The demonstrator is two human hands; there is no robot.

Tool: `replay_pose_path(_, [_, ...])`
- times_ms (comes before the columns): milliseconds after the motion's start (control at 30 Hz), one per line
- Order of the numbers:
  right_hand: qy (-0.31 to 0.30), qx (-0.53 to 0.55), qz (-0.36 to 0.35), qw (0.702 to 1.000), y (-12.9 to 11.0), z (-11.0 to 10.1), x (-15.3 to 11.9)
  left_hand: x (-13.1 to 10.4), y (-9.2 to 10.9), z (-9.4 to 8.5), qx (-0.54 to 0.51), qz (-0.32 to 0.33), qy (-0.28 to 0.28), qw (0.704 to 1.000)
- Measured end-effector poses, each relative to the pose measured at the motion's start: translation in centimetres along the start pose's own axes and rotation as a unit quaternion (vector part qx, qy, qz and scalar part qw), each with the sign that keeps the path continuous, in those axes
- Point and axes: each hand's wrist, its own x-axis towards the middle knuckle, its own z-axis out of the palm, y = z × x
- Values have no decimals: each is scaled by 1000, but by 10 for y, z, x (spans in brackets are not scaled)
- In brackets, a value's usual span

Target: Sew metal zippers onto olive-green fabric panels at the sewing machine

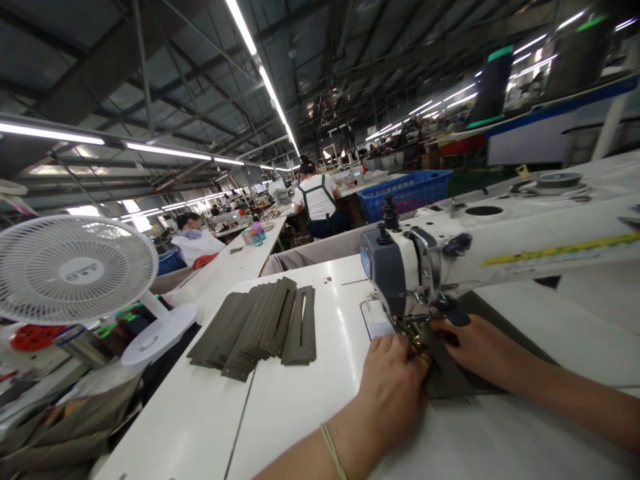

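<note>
Our two bare hands work at the needle end of a white sewing machine point(400, 267), on a white table point(295, 413). A dark green piece of cloth point(450, 377) lies beneath the machine's head and spreads out toward the right. Our left hand point(393, 380), a thin band point(333, 450) at its wrist, rests just left of the needle area, fingers bent and close together by the cloth. Our right hand point(483, 350) reaches in from the other side, its fingers curled at the cloth. The machine's head and our own knuckles hide the fingertips, so we cannot tell whether either hand pinches the cloth.

Left of the hands, well apart, a fanned stack of slotted green strips point(250, 327) covers part of the table. Beyond it stands a white fan point(80, 270). Behind the machine sits a blue basket point(405, 193); near it, a co-worker in a white top point(319, 197) has their back to us.
</note>
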Motion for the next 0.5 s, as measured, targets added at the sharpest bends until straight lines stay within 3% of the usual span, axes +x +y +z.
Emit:
replay_pose_path(333, [-39,-101,82,991,-8,-6,4,6,-4,1,-12,30,14,999])
replay_pose_path(500, [-31,-127,141,981,-3,3,10,7,-5,1,-15,43,12,999])
